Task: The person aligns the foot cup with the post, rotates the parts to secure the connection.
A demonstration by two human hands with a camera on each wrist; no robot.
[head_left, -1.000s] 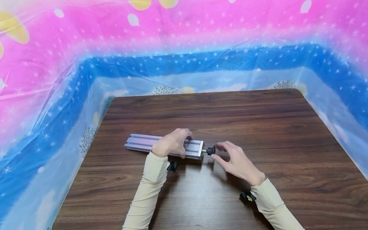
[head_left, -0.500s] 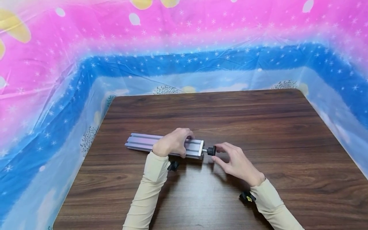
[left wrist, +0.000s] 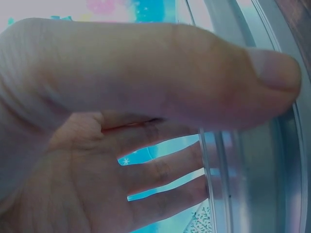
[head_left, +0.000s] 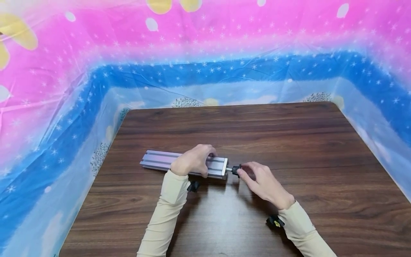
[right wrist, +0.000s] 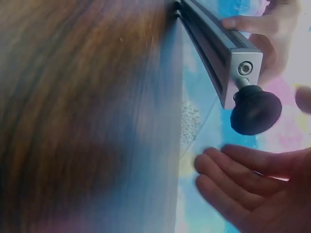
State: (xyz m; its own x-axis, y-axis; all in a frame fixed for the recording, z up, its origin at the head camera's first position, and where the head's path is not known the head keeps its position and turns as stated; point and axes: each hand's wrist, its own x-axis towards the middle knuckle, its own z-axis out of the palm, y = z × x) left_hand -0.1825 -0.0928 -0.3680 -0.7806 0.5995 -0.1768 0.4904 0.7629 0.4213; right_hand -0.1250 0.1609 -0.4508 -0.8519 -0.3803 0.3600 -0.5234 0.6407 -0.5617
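A silver aluminium profile (head_left: 160,159) lies on the wooden table, with grooves along its length and an end plate (right wrist: 244,68) on its right end. My left hand (head_left: 192,160) grips the profile near that end, thumb (left wrist: 277,70) along the near side and fingers reaching over the far side. From the end plate sticks out a short metal rod (head_left: 229,169) with a round black knob (right wrist: 256,111). Around the knob, my right hand (head_left: 264,182) has its thumb and fingers spread, and the right wrist view shows gaps between them and it.
The dark wood-grain table (head_left: 224,125) extends on all sides of the profile. Behind and at both sides hangs a pink and blue patterned cloth (head_left: 205,71). Black wrist devices (head_left: 275,221) sit under both cream sleeves (head_left: 173,207).
My right thumb has moved up to overlap the black knob in the head view, and the fingers shift slightly around it. The left hand and the profile stay in place.
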